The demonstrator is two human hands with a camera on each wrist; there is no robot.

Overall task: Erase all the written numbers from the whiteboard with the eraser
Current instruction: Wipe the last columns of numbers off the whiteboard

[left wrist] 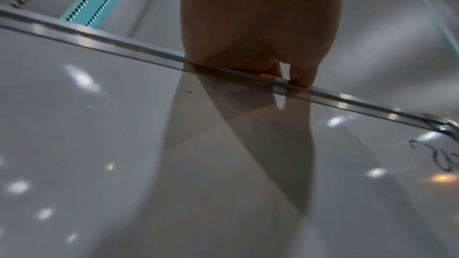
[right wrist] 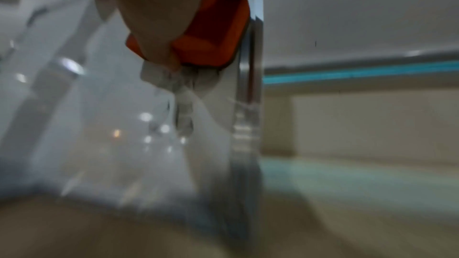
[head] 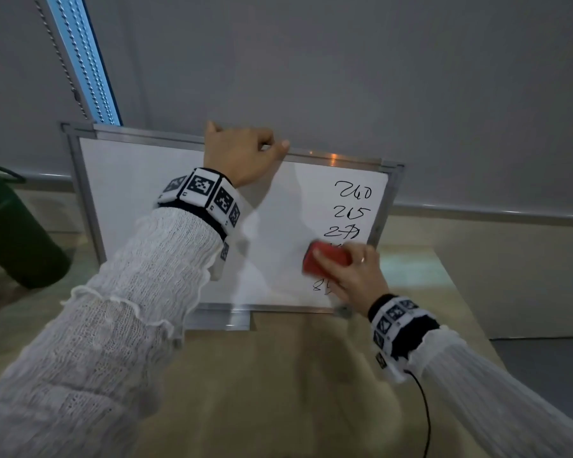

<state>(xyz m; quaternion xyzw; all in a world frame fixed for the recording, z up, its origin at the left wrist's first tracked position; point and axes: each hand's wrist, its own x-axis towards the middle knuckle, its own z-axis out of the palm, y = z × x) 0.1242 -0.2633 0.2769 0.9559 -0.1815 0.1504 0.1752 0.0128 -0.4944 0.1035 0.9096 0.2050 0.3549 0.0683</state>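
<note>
**Numbers are lying above and below the eraser**

The whiteboard [head: 166,206] is standing in the frame's centre, the left hand [head: 242,157] curling over its top rim. The right hand [head: 354,272] is gripping the red eraser [head: 325,259] at lower right; the numbers [head: 351,209] are running vertically above it, one below.
</note>
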